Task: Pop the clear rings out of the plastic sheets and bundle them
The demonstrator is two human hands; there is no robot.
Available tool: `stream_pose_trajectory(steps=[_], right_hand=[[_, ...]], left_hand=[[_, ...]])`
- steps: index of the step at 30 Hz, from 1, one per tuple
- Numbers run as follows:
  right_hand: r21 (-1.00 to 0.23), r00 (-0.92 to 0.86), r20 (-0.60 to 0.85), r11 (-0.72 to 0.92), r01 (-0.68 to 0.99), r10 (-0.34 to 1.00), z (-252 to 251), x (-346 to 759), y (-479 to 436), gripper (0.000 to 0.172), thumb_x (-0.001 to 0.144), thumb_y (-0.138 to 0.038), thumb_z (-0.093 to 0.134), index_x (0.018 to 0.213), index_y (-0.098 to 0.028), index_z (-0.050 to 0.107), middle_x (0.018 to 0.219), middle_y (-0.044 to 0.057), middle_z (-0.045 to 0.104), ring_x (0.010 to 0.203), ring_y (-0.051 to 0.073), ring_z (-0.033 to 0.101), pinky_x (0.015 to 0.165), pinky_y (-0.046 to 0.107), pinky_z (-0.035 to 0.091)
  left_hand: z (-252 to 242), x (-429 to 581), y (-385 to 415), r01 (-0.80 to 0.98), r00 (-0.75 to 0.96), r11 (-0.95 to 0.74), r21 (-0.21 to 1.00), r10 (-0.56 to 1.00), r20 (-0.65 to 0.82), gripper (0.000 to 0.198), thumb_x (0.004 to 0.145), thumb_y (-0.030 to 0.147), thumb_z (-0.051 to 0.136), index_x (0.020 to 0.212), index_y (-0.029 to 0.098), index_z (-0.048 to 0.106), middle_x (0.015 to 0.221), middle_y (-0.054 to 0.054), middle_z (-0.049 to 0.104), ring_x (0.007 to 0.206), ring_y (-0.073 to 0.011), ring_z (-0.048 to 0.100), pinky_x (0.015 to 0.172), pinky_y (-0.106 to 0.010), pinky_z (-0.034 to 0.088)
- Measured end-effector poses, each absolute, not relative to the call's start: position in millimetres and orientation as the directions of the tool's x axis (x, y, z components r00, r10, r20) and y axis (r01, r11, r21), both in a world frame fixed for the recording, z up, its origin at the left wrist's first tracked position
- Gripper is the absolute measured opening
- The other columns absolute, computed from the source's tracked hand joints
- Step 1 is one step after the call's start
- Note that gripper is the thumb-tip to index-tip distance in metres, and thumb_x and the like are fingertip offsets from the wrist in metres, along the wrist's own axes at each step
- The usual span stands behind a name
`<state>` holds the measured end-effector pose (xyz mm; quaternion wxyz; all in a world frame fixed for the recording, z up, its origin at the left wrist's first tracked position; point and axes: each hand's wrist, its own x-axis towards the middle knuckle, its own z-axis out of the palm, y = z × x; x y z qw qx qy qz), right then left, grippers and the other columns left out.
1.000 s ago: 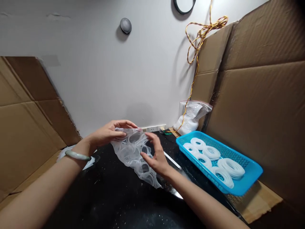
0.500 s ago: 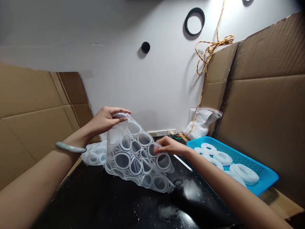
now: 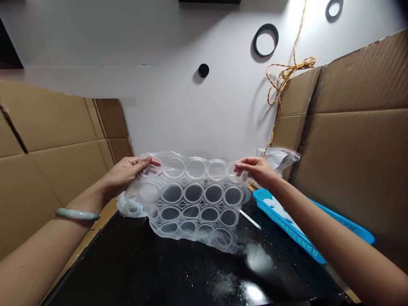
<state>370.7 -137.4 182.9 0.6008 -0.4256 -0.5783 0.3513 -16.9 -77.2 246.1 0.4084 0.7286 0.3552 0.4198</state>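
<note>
Between pinching fingers of left hand (image 3: 129,170) and right hand (image 3: 257,168), near upper corners: translucent ring-patterned plastic sheet (image 3: 204,202), spread upright over black table (image 3: 149,263). Best held level, drawn outward gently and evenly, to smooth wrinkles without tearing.

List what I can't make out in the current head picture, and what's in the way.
All in the head view:
- White coils in the blue basket: largely covered by the right forearm, so no count.
- Pale bundle at left: partly behind the clear sheet.
- White strip: upper end hidden behind the sheet.
- Left hand: some fingers blurred behind the sheet.
- Dark object: cut off by the top edge.
</note>
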Motion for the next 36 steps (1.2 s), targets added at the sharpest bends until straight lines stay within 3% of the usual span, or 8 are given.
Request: stream_pose_trajectory(steps=[5, 8, 19, 24, 29, 36], right_hand=[[-0.904, 0.148, 0.424, 0.407, 0.132, 0.894, 196, 366, -127, 0.04, 0.06, -0.046, 0.082, 0.074, -0.011, 0.069, 0.066, 0.007, 0.068, 0.051, 0.011, 0.057, 0.043, 0.02, 0.042], [-0.918, 0.18, 0.391, 0.37, 0.143, 0.902, 188, 363, -112, 0.042, 0.056, -0.047, 0.082, 0.072, -0.011, 0.068, 0.068, 0.007, 0.067, 0.052, 0.01, 0.056, 0.039, 0.019, 0.038], [-0.93, 0.157, 0.348, 0.319, 0.183, 0.924, 161, 369, -83, 0.042, 0.061, -0.051, 0.078, 0.075, -0.013, 0.069, 0.066, 0.005, 0.065, 0.051, 0.01, 0.055, 0.041, 0.02, 0.038], [-0.936, 0.141, 0.331, 0.305, 0.174, 0.933, 158, 366, -81, 0.041, 0.064, -0.051, 0.077, 0.074, -0.013, 0.067, 0.063, 0.004, 0.062, 0.05, 0.009, 0.054, 0.041, 0.019, 0.036], [-0.935, 0.154, 0.323, 0.29, 0.204, 0.934, 151, 371, -78, 0.042, 0.062, -0.052, 0.078, 0.074, -0.014, 0.067, 0.061, 0.003, 0.062, 0.046, 0.009, 0.05, 0.039, 0.02, 0.035], [-0.946, 0.158, 0.287, 0.254, 0.202, 0.945, 138, 374, -80, 0.039, 0.062, -0.052, 0.078, 0.072, -0.016, 0.066, 0.058, 0.001, 0.061, 0.042, 0.008, 0.047, 0.036, 0.021, 0.031]], left_hand=[[225, -22, -83, -0.036, 0.52, -0.008, 0.999, 0.854, 0.026, 0.027, 0.092, 0.031, 0.054, 0.096, 0.008, 0.069, 0.088, -0.019, 0.073, 0.084, -0.0293, 0.072, 0.072, -0.04, 0.06], [212, -25, -83, -0.056, 0.563, 0.103, 0.993, 0.825, -0.054, 0.028, 0.093, 0.03, 0.052, 0.104, 0.009, 0.067, 0.096, -0.02, 0.072, 0.083, -0.0309, 0.072, 0.066, -0.04, 0.061], [198, -29, -78, -0.022, 0.547, 0.07, 0.997, 0.836, -0.046, 0.031, 0.092, 0.033, 0.056, 0.107, 0.008, 0.067, 0.094, -0.019, 0.073, 0.084, -0.026, 0.072, 0.063, -0.03, 0.061], [187, -25, -71, -0.012, 0.455, 0.01, 1.0, 0.89, -0.004, 0.025, 0.083, 0.033, 0.07, 0.094, 0.011, 0.071, 0.079, -0.011, 0.074, 0.074, -0.0205, 0.071, 0.059, -0.024, 0.058], [172, -24, -60, -0.011, 0.329, -0.032, 0.999, 0.944, 0.033, 0.018, 0.082, 0.029, 0.071, 0.087, 0.012, 0.071, 0.073, -0.008, 0.073, 0.062, -0.0152, 0.069, 0.054, -0.02, 0.055], [143, -31, -49, -0.019, 0.396, 0.08, 0.997, 0.916, -0.066, 0.018, 0.082, 0.023, 0.062, 0.092, 0.01, 0.07, 0.086, -0.015, 0.075, 0.078, -0.0212, 0.072, 0.068, -0.028, 0.057]])
